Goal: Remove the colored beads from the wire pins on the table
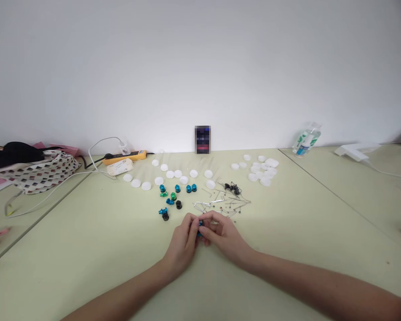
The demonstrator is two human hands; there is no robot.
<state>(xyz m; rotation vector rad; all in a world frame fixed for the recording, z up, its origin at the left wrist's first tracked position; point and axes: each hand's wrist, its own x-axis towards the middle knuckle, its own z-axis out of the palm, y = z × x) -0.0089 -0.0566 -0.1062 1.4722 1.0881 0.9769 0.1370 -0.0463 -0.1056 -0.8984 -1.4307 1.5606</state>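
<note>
Close together at the middle of the table, my left hand and my right hand both grip a small blue metal fitting. Fingers cover most of it, so its full shape is hidden. Just beyond and to the left stand several blue fittings, green fittings and black round pieces. Behind my right hand lie scattered thin metal rods and hex keys, with tiny dots of hardware among them. A small heap of black parts sits beside the rods.
Clear tubes with white caps lie in a row toward the wall; more white caps cluster at right. A yellow power strip, a patterned cloth, a clear bottle and a white adapter line the back.
</note>
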